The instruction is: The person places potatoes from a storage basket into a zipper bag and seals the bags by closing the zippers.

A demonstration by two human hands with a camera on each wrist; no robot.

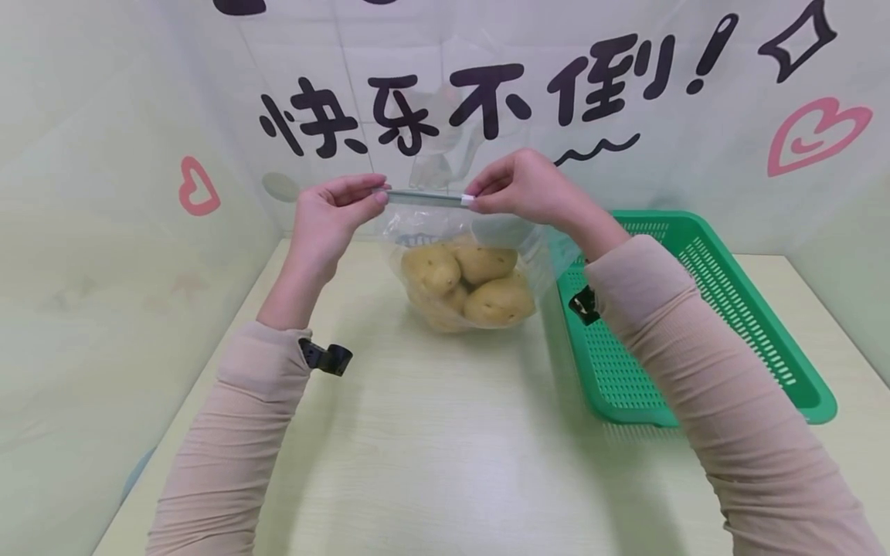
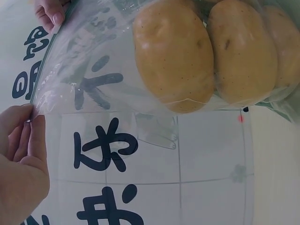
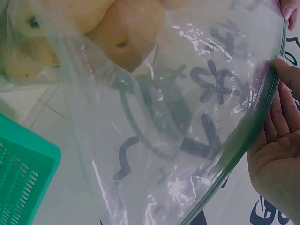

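A clear zip bag hangs between both hands, its zip strip stretched nearly level along the top. Several potatoes lie bunched in its bottom; whether the bag touches the table is unclear. With thumb and fingers, my left hand pinches the strip's left end, as the left wrist view also shows. On the right, my right hand pinches the strip at a small white slider. In the right wrist view, that hand's thumb presses on the strip with the fingers behind it.
A green perforated basket stands on the table at the right, partly under my right forearm. Behind the bag rises a white backdrop with large black characters and pink hearts. Each wrist wears a black camera mount.
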